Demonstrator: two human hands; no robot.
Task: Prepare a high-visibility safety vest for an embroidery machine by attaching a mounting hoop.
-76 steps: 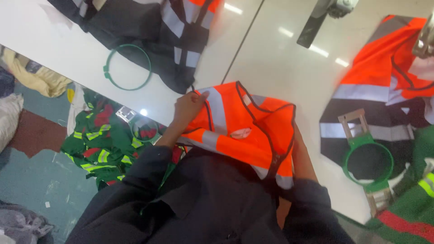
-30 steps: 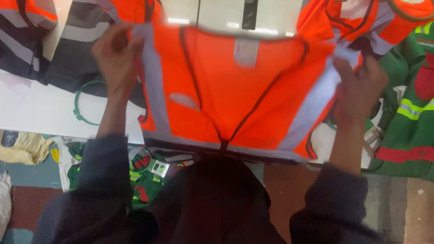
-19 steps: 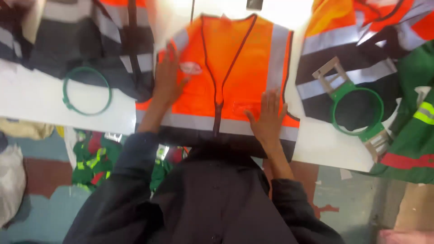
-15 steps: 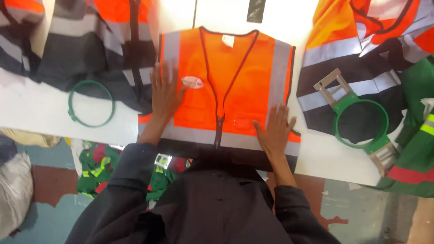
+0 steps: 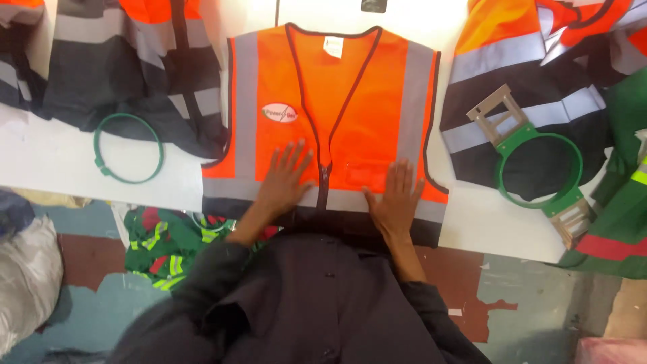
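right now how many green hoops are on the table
2. One thin green ring hoop lies left of the orange reflective vest; one green hoop with a metal bracket lies right. Others may be hidden under garments.

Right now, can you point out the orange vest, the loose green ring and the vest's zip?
orange safety vest (image 5: 374, 101), head view, on its right front panel.
green hoop ring (image 5: 128, 180), head view, on its lower rim.
zip (image 5: 322, 192), head view, on its lower end between the hands.

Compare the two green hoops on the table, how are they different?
The left green hoop is a thin bare ring lying on the white table; the right green hoop is thicker, carries grey metal brackets, and lies on a dark vest. Both are round, green and lie flat.
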